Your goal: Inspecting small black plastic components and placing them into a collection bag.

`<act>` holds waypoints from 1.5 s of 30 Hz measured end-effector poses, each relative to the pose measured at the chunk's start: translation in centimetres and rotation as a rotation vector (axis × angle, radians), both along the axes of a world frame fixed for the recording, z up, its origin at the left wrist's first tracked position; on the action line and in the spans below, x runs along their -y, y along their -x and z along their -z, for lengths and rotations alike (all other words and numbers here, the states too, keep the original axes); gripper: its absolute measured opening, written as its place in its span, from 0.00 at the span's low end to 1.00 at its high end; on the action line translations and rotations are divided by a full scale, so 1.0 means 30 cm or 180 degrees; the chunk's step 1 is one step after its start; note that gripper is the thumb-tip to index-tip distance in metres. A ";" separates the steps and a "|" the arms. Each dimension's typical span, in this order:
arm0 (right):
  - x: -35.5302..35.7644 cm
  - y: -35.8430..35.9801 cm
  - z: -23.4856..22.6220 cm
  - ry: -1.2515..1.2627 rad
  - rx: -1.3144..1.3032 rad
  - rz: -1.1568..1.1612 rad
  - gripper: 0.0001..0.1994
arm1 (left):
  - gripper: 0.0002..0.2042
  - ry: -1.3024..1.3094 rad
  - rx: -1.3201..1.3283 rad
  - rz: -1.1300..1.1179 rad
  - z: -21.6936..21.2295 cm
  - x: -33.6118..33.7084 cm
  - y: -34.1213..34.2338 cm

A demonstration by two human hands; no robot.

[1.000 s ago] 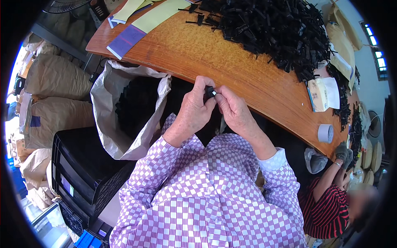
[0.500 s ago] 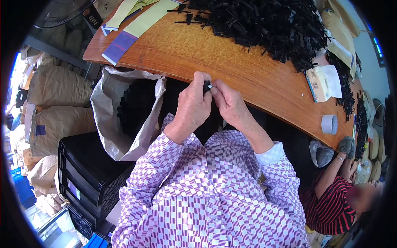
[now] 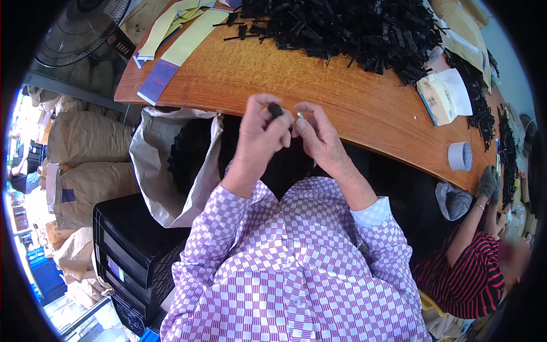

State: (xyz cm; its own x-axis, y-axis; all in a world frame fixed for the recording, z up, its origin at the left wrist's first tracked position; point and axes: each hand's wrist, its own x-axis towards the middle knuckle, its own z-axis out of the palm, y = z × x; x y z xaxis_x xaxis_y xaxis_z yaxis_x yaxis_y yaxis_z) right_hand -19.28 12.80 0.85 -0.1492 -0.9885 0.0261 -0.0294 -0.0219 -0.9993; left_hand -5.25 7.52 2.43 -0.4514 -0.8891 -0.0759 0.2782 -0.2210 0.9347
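Just in front of the table's near edge, my left hand [image 3: 257, 135] is closed, with a small black piece [image 3: 275, 110] pinched between thumb and forefinger. Close beside it, my right hand [image 3: 322, 137] pinches a tiny pale sliver [image 3: 299, 115] at its thumb and fingertip. A small gap separates the two hands. Beyond them on the wooden table [image 3: 239, 74] lies a big heap of short black strap-like pieces [image 3: 353, 34]. Below and left of my left hand hangs a white woven sack [image 3: 149, 165], its mouth open, with more black pieces inside.
Yellow and purple paper strips [image 3: 159, 80] lie at the table's left. A tissue pack [image 3: 437, 97] and a grey tape roll [image 3: 459, 156] sit at the right. Black drawers [image 3: 125, 239] stand at lower left, a fan [image 3: 80, 34] behind. A co-worker in red stripes [image 3: 473, 273] is at the right.
My hands have come apart; the black piece stays with the left, the pale sliver with the right. The whole view has shifted slightly.
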 end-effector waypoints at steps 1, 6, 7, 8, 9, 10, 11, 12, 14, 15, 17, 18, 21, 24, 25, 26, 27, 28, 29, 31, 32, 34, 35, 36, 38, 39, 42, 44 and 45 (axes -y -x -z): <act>0.002 0.002 -0.003 -0.0201 0.0279 -0.0037 0.09 | 0.10 -0.0341 -0.0712 0.0140 -0.004 0.009 -0.016; 0.000 0.028 -0.026 -0.0102 0.0838 -0.0344 0.09 | 0.15 -0.0926 -0.0941 0.0116 -0.012 0.003 -0.034; 0.000 0.034 -0.032 -0.0085 0.0911 -0.0368 0.09 | 0.15 -0.0978 -0.0915 0.0208 -0.009 -0.003 -0.034; 0.003 0.036 -0.031 -0.0084 0.0905 -0.0359 0.09 | 0.15 -0.1030 -0.0891 0.0299 -0.007 -0.009 -0.032; 0.009 0.038 -0.028 -0.0106 0.1143 -0.0347 0.09 | 0.15 -0.1032 -0.0899 0.0308 -0.008 -0.013 -0.028; 0.015 0.037 -0.031 -0.0128 0.1383 -0.0350 0.09 | 0.16 -0.1028 -0.0890 0.0441 -0.011 -0.018 -0.026; 0.018 0.039 -0.041 -0.0130 0.1372 -0.0359 0.09 | 0.16 -0.1024 -0.0884 0.0573 -0.013 -0.021 -0.025; 0.019 0.045 -0.060 -0.0275 0.1399 -0.0454 0.10 | 0.16 -0.1022 -0.0897 0.0565 -0.012 -0.021 -0.026; 0.020 0.061 -0.069 -0.0431 0.1414 -0.0564 0.11 | 0.18 -0.0823 -0.0929 0.1016 -0.007 -0.022 -0.036; 0.019 0.080 -0.067 -0.0665 0.1524 -0.0824 0.12 | 0.18 -0.0797 -0.0961 0.1104 -0.003 -0.022 -0.037; 0.021 0.085 -0.059 -0.0911 0.1617 -0.1079 0.12 | 0.18 -0.0782 -0.0870 0.1036 -0.013 -0.028 -0.038; 0.024 0.080 -0.050 -0.0793 0.1393 -0.0930 0.11 | 0.17 -0.0765 -0.0765 0.0974 -0.022 -0.030 -0.040; 0.037 0.062 -0.052 -0.0524 0.0888 -0.0730 0.10 | 0.17 0.0062 0.0167 0.1065 -0.039 -0.010 -0.065; 0.053 0.046 -0.025 -0.0241 0.0160 -0.0632 0.10 | 0.18 0.0975 0.0622 0.0707 -0.002 -0.022 -0.055; 0.063 0.037 -0.021 -0.0112 -0.0288 -0.0575 0.10 | 0.18 0.0922 0.0747 0.0610 -0.003 -0.024 -0.053; 0.063 0.023 -0.022 -0.0122 -0.0309 -0.0597 0.10 | 0.18 0.0912 0.0728 0.0586 0.008 -0.023 -0.056; 0.053 0.000 -0.026 -0.0174 0.0095 -0.0461 0.12 | 0.18 0.1078 0.0671 0.0424 0.027 -0.022 -0.059; 0.043 -0.026 -0.038 -0.0228 0.0501 -0.0326 0.13 | 0.18 0.1242 0.0620 0.0255 0.046 -0.022 -0.065; 0.036 -0.044 -0.054 -0.0240 0.0484 -0.0354 0.13 | 0.18 0.1231 0.0608 0.0224 0.063 -0.018 -0.072; 0.024 -0.070 -0.082 -0.0642 0.0695 -0.0466 0.17 | 0.17 0.1190 0.0418 -0.0176 0.076 -0.007 -0.080; 0.024 -0.087 -0.081 -0.0649 0.0675 -0.0468 0.17 | 0.17 0.1184 0.0399 -0.0185 0.067 -0.008 -0.085; 0.033 -0.123 -0.071 -0.0551 0.0718 -0.0371 0.19 | 0.17 0.0736 0.0697 -0.0247 0.039 -0.017 -0.101; 0.038 -0.128 -0.070 -0.0588 0.0753 -0.0447 0.20 | 0.17 0.0738 0.0680 -0.0257 0.042 -0.016 -0.104; 0.044 -0.135 -0.069 -0.0584 0.0733 -0.0450 0.20 | 0.17 0.0747 0.0623 -0.0330 0.046 -0.015 -0.103; 0.052 -0.153 -0.064 -0.0600 0.0680 -0.0364 0.18 | 0.17 0.0774 0.0544 -0.0388 0.044 -0.014 -0.106; 0.055 -0.166 -0.061 -0.0581 0.0660 -0.0351 0.18 | 0.16 0.0729 0.0601 -0.0483 0.033 -0.017 -0.113; 0.067 -0.201 -0.059 -0.0643 0.0582 -0.0271 0.16 | 0.15 0.0644 0.0778 -0.0701 0.043 -0.019 -0.126; 0.071 -0.207 -0.046 -0.0639 0.0636 -0.0249 0.15 | 0.15 0.0883 0.1029 -0.0807 0.054 -0.018 -0.124; 0.081 -0.205 -0.034 -0.0548 0.0735 -0.0275 0.15 | 0.15 0.1343 0.1086 -0.0949 0.056 -0.016 -0.117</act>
